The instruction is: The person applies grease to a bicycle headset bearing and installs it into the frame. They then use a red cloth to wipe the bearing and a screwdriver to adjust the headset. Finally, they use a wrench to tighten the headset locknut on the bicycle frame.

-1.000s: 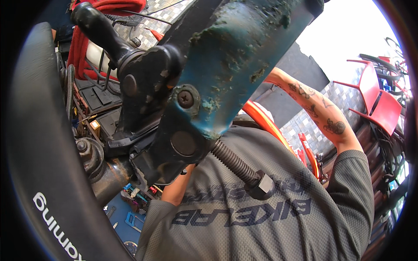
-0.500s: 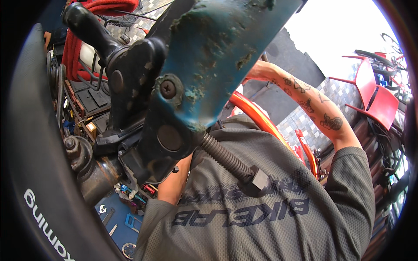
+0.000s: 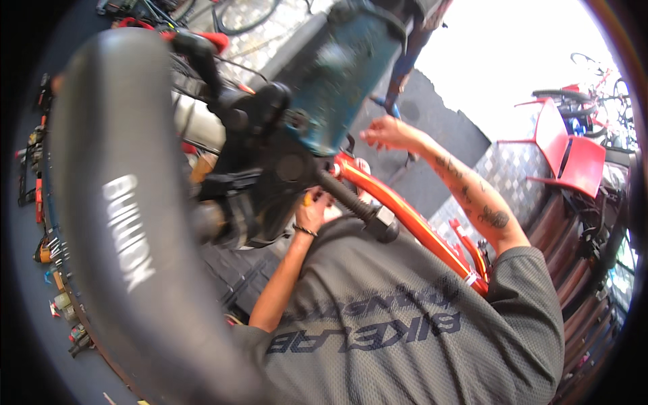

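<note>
Right hand (image 3: 388,133), loosely curled and apparently empty, hangs in the head view near the upper end of a glossy, bright orange bicycle-frame tube (image 3: 408,212), which slants from beside a worn blue-and-black metal clamp (image 3: 290,167) down past a grey mesh shirt (image 3: 378,317). Left hand (image 3: 312,216), partly hidden, is beside the clamp; its grip cannot be told.

Bike frame (image 3: 405,212) right of clamp (image 3: 287,164)
</note>
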Demonstrator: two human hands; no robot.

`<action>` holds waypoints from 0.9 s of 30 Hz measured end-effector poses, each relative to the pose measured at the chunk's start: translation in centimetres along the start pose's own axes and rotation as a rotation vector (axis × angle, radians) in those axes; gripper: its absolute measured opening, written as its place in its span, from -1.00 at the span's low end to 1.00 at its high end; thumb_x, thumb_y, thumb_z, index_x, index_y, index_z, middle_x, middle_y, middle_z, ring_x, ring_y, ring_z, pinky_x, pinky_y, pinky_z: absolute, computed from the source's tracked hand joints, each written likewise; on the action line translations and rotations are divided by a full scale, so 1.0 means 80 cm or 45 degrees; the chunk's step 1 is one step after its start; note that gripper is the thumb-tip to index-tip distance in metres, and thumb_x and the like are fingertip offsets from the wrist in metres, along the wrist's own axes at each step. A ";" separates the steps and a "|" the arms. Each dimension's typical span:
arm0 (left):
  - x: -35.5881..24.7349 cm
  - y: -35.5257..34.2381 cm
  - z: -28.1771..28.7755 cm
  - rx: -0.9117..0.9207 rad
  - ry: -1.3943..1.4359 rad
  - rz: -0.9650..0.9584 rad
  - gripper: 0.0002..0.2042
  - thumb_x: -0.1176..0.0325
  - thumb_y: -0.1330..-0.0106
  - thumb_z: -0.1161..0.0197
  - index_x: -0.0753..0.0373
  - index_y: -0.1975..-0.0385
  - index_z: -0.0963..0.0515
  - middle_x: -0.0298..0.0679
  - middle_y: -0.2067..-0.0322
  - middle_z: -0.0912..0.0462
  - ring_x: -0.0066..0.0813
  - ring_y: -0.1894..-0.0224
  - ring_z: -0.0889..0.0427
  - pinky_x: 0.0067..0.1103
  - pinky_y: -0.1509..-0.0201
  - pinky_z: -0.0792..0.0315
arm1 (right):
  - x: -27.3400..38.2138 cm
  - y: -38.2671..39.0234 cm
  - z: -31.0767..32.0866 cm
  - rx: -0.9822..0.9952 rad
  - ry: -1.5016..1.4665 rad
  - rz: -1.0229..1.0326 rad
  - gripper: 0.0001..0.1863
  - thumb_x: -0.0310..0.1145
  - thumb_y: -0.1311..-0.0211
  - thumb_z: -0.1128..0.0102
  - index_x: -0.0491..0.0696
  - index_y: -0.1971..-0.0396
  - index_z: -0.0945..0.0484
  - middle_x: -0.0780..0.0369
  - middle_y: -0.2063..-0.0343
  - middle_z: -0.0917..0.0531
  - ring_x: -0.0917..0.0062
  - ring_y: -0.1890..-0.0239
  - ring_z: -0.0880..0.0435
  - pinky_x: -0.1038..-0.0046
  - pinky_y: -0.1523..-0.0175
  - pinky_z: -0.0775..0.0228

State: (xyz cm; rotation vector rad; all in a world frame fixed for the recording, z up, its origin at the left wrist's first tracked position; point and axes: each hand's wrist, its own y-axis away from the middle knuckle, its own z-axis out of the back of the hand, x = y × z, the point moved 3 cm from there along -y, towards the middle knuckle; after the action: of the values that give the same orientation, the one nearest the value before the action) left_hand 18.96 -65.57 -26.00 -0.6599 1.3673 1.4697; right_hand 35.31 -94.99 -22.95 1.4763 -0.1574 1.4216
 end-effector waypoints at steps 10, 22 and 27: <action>-0.019 0.061 0.067 -0.357 0.078 -0.174 -0.73 0.21 -0.44 -0.36 0.26 0.04 -0.73 -0.05 0.22 -0.82 -0.23 0.17 -0.83 -0.40 0.05 -0.66 | 0.003 0.011 0.003 0.130 1.074 0.144 -0.73 -0.21 -0.39 -0.36 -0.07 0.08 -0.69 0.13 0.33 -0.78 0.45 0.32 -0.78 0.29 0.21 -0.56; 0.230 0.345 0.264 -1.255 0.544 0.112 -0.73 0.22 -0.56 -0.24 0.33 0.19 -0.69 -0.26 0.35 -0.78 -0.58 0.43 -0.73 -0.57 0.40 -0.62 | 0.066 0.079 -0.038 0.187 0.988 -0.411 -0.73 -0.39 -0.54 -0.12 -0.34 0.11 -0.60 -0.01 0.42 -0.77 0.25 0.50 -0.84 0.25 0.55 -0.74; 0.256 0.388 0.373 -1.503 0.706 0.094 -0.79 0.30 -0.59 -0.18 0.32 0.08 -0.65 -0.24 0.21 -0.74 -0.56 0.42 -0.74 -0.58 0.43 -0.61 | 0.113 0.103 -0.129 0.232 1.165 -0.349 -0.73 -0.33 -0.52 -0.16 -0.24 0.02 -0.61 0.00 0.19 -0.70 0.27 0.31 -0.78 0.23 0.33 -0.67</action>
State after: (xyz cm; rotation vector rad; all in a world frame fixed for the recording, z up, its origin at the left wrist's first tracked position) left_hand -9.88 -27.60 -24.70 -1.8682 0.7530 2.2105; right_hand 25.44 -86.60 -13.60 0.8117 0.7275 1.7615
